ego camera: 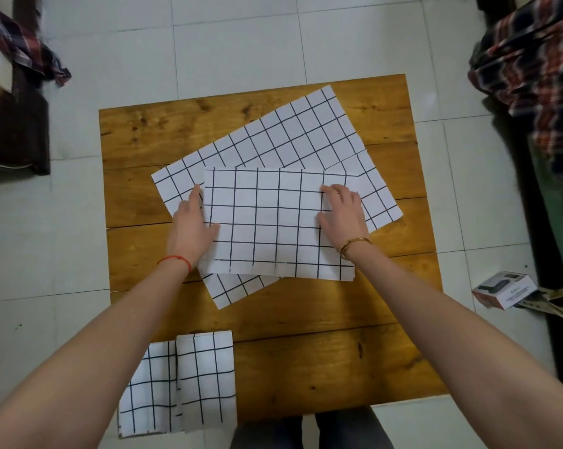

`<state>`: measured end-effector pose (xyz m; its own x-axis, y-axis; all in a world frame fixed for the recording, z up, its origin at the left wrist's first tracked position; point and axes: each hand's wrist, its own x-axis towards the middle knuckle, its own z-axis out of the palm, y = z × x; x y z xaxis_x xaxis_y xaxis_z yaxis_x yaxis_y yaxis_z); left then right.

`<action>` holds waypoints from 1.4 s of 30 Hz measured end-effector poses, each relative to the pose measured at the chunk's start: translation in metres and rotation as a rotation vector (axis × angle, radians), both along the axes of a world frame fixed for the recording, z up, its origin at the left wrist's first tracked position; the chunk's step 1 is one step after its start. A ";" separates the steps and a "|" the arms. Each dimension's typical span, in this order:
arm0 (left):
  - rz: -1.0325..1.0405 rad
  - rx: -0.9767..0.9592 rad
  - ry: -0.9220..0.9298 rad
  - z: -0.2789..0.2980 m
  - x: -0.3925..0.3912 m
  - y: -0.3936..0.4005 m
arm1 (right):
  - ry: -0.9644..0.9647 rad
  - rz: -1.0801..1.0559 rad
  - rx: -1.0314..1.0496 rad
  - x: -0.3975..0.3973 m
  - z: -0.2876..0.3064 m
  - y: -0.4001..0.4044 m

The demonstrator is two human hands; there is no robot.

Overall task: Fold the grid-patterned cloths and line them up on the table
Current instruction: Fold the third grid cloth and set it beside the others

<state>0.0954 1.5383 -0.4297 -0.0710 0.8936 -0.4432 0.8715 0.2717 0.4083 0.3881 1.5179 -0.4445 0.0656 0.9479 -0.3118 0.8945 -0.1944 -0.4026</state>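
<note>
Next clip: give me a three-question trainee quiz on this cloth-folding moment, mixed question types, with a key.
1. True or false: both hands rest flat on the half-folded cloth.
2. Multiple choice: where do the two finished folded cloths lie? A) far right corner B) near left edge of the table C) on the floor
3. Short answer: what lies beneath the cloth being folded?

Key
1. True: the left hand lies at its left edge, the right hand near its right edge, fingers straight.
2. B, side by side.
3. Another unfolded grid cloth, lying askew.
</note>
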 end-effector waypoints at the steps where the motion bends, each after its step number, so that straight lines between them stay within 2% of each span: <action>1: -0.054 0.048 0.093 0.000 0.001 0.000 | -0.023 0.046 -0.006 -0.003 -0.001 0.002; 3: -0.180 0.156 0.199 0.000 0.006 0.002 | -0.070 0.141 -0.021 -0.011 -0.003 0.006; 7: -0.398 0.250 0.176 -0.008 0.019 0.018 | -0.112 0.269 -0.035 -0.028 -0.001 0.021; 13: -0.500 0.138 0.232 -0.021 0.036 0.041 | -0.179 0.402 -0.068 -0.053 -0.005 0.050; 19: -0.455 0.035 0.320 -0.035 0.027 0.044 | -0.220 0.500 -0.101 -0.076 -0.011 0.063; 28: -0.384 0.065 0.384 -0.037 0.022 0.026 | -0.396 0.536 -0.065 -0.092 -0.021 0.071; 37: -0.455 0.110 0.445 -0.043 0.013 0.030 | -0.328 0.670 -0.021 -0.123 -0.022 0.073; 42: -0.506 0.121 0.474 -0.047 0.004 0.033 | -0.322 0.621 -0.045 -0.116 -0.025 0.070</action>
<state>0.0993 1.5710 -0.4766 0.2058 0.9087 -0.3632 0.9703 -0.2378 -0.0451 0.2717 1.5882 -0.4696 -0.3882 0.8266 -0.4075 0.9188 0.3811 -0.1023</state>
